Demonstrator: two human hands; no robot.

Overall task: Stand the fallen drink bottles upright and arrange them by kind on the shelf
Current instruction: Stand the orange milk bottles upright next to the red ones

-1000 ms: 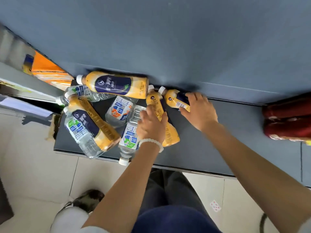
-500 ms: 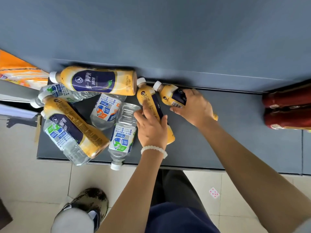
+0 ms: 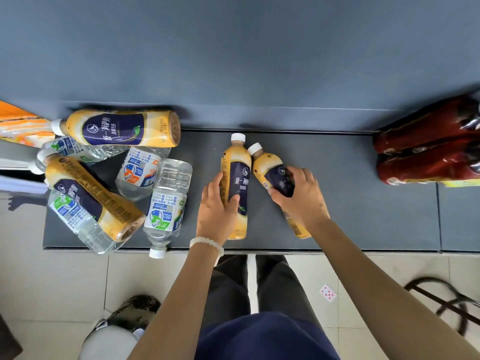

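Observation:
On the dark grey shelf (image 3: pixel 350 203), my left hand (image 3: pixel 217 211) grips one yellow milk-tea bottle (image 3: pixel 237 172) round its dark label, white cap pointing to the back. My right hand (image 3: pixel 298 196) grips a second yellow milk-tea bottle (image 3: pixel 270 167) beside it, cap tilted toward the first. At the left lies a heap of fallen bottles: a yellow milk-tea bottle (image 3: pixel 119 128) along the back wall, another yellow one (image 3: pixel 93 196) lying diagonally, and clear water bottles (image 3: pixel 166 203), (image 3: pixel 137 172), (image 3: pixel 78 222), (image 3: pixel 70 149) between and under them.
Dark red bottles (image 3: pixel 426 146) lie at the shelf's right end. An orange packet (image 3: pixel 20 126) shows at the far left. The blue-grey back wall (image 3: pixel 233 61) rises behind the shelf. One water bottle's cap overhangs the front edge (image 3: pixel 285 252). A playing card (image 3: pixel 327 293) lies on the tiled floor.
Both hands have carried the two milk-tea bottles to the right, away from the heap, and they now stand apart from it in the shelf's middle. The view shifted right as well.

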